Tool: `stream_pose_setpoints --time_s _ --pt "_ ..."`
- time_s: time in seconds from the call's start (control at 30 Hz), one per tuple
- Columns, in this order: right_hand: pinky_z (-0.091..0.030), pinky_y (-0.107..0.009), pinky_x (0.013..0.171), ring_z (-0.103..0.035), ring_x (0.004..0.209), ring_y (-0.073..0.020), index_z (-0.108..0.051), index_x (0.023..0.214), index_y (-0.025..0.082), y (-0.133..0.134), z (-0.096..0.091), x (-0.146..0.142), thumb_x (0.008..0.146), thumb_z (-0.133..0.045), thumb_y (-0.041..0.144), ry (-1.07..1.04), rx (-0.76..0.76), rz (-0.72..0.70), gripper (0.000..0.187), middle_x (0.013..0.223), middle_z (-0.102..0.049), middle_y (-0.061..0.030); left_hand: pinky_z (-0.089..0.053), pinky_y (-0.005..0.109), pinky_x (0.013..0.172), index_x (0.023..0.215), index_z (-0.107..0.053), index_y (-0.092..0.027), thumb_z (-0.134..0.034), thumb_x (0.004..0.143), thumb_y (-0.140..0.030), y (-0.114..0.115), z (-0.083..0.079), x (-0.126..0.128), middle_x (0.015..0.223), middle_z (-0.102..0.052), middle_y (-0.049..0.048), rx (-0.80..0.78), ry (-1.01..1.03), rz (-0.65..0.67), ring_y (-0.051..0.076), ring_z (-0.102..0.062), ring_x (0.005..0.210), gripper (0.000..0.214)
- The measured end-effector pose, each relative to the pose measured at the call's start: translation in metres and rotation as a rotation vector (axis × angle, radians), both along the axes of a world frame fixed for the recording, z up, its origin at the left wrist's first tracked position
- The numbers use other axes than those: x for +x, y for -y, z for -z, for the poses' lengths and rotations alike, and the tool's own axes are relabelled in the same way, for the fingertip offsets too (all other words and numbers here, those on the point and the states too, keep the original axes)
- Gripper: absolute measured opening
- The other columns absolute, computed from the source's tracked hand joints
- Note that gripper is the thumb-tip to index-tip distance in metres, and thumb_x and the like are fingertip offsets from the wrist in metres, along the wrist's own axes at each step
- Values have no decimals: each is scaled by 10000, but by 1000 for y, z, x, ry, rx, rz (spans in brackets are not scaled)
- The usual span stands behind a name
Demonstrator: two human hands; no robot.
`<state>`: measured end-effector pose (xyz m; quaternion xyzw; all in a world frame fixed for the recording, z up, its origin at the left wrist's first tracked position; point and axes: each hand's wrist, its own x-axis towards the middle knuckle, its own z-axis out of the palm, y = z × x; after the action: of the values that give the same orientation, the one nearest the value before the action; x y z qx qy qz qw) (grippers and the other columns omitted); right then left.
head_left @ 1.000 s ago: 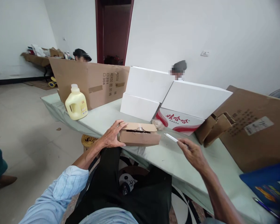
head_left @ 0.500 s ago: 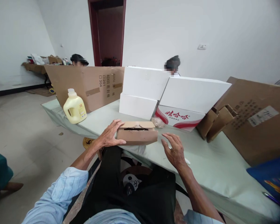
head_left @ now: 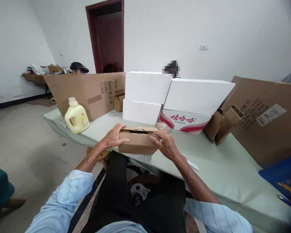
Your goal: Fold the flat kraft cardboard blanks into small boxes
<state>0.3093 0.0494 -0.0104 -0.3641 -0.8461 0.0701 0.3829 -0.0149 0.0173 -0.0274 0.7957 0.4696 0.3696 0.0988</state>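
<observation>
A small brown cardboard box (head_left: 138, 144) lies at the table's near edge, with a ragged dark slot along its top. My left hand (head_left: 115, 136) grips its left end, the thumb on the front face. At the right end my right hand (head_left: 164, 143) holds it too, thumb on the front and fingers over the top edge. What is inside the box cannot be made out. Just behind it, near my right fingers, lies a crumpled clear plastic wad (head_left: 163, 127). A white object (head_left: 193, 165) is partly hidden by my right forearm.
White boxes (head_left: 147, 87) stand stacked behind, beside large brown cardboard (head_left: 92, 97) panels. A yellow jug (head_left: 77, 118) stands left; folded cardboard pieces (head_left: 226, 124) and a blue packet (head_left: 282, 178) lie right. Two people's heads show beyond. The table (head_left: 223, 174) has a pale green cloth.
My right hand has moved left and taken hold of the box's right end. The box's front has tilted slightly. A small open carton now shows beside the white boxes.
</observation>
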Motion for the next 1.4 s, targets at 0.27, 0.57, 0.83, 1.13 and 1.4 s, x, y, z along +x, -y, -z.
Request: stream_pose_setpoints --time_s 0.27,0.57,0.83,1.13,1.4 --pt "-470 -301 738 -668 838 -215 -755 892 207 2 -7 -7 977 -549 425 -93 -254 -43 312 898 -761 -41 -451 526 1183 1337 -686 -205 -770 906 -353 1 -19 21 1380 -636 145 324 -87 -48 341 -553 1337 463" --pt "-469 -302 689 -663 799 -222 -769 832 191 -6 -9 -12 937 -538 448 -96 -313 -50 362 866 -763 -48 -478 456 967 1117 -806 -212 -753 943 -310 -5 -31 57 1046 -723 94 263 -257 -6 297 -588 1092 207" --pt "-453 -319 753 -686 888 -233 -790 961 237 3 -14 -20 978 -549 410 16 -222 74 297 994 -795 -59 -457 391 920 978 -852 -258 -728 957 -233 -16 -32 64 943 -738 48 187 -131 -18 238 -624 1000 128" --pt "-441 -307 741 -680 873 -229 -772 948 238 5 -14 -21 988 -542 400 45 -239 104 284 949 -785 -56 -501 355 881 839 -840 -252 -757 903 -147 -19 -31 69 893 -754 28 213 -28 -23 211 -674 940 148" --pt "-415 -311 730 -667 849 -224 -768 926 230 8 -14 -22 982 -550 391 28 -229 94 277 944 -786 -56 -481 383 904 800 -771 -215 -672 941 -143 -15 -25 71 919 -722 50 328 -63 13 226 -651 978 187"
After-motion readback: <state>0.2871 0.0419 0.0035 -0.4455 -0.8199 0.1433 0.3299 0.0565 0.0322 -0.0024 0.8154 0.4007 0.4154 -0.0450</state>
